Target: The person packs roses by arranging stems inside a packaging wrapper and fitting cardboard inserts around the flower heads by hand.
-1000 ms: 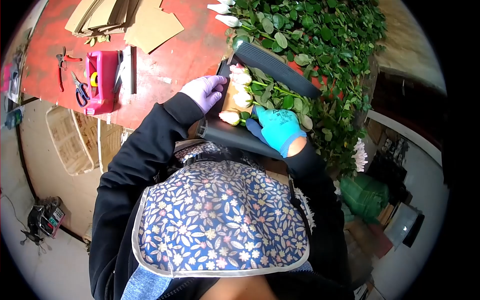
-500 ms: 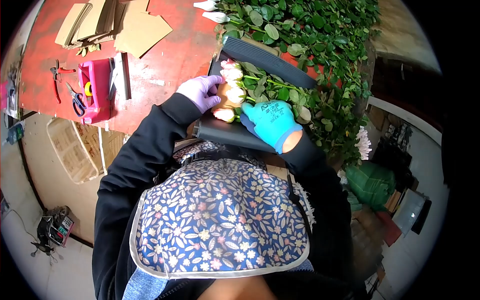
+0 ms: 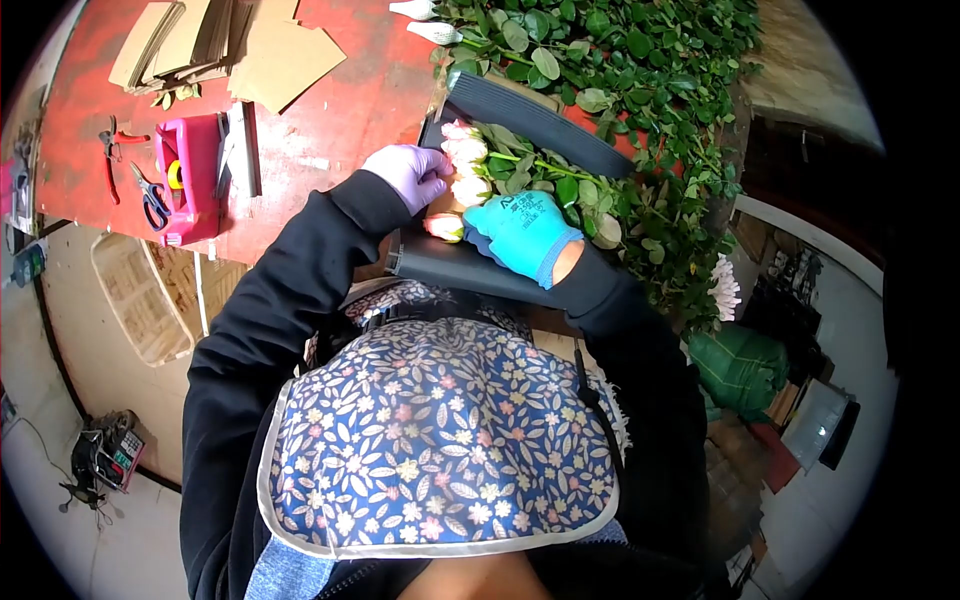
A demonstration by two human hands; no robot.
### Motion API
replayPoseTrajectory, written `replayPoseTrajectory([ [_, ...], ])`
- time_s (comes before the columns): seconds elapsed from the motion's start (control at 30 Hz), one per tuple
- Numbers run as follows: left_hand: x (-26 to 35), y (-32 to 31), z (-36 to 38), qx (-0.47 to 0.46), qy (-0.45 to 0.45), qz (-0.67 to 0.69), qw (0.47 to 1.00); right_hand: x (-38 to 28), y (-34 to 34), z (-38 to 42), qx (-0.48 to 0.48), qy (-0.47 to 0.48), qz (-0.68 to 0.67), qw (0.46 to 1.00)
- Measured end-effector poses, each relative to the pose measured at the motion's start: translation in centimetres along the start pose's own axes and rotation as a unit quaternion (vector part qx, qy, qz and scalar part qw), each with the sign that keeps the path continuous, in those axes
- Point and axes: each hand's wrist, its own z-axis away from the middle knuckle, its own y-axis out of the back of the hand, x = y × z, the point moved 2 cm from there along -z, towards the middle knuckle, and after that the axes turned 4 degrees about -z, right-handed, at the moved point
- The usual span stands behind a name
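Note:
Pale pink roses (image 3: 463, 146) lie heads-left in a black ribbed holder (image 3: 470, 272), their leafy stems running right. A brown cardboard piece (image 3: 447, 203) shows beside the blooms. My left hand (image 3: 408, 178), in a thin purple glove, has its fingers curled together at the cardboard's left edge, close to the upper blooms. My right hand (image 3: 522, 235), in a teal work glove, is closed around the stem of the lowest rose (image 3: 443, 227), just behind its head. Its fingertips are partly hidden under the glove's back.
Leafy stems (image 3: 640, 60) cover the table's right side, with white-netted blooms (image 3: 434, 32) at the top. To the left are cardboard sheets (image 3: 285, 65), a pink tape dispenser (image 3: 188, 180), scissors (image 3: 152, 200) and red-handled pruners (image 3: 115, 150). A green sack (image 3: 740, 368) stands at right.
My right hand has moved left with the lowest rose, whose head shifts slightly left. My left hand has moved slightly right and its fingers have drawn closer together.

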Motion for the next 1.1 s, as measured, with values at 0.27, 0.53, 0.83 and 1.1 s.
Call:
replayPoseTrajectory([
  [0.27,2.5,2.2,1.6,-0.015,-0.045,-0.071,0.996,-0.2,0.1,0.1,0.014,0.007,0.005,1.000],
  [0.53,3.7,1.9,3.0,-0.175,-0.229,0.038,0.957,-0.1,0.5,0.6,-0.030,-0.008,-0.008,0.999],
  [0.83,2.0,1.1,3.0,-0.186,-0.195,0.072,0.960,0.4,2.6,2.1,0.113,-0.085,0.024,0.990],
  [1.1,1.9,0.8,2.7,-0.203,-0.174,0.066,0.961,0.9,-0.8,-0.2,0.067,-0.059,0.093,0.992],
])
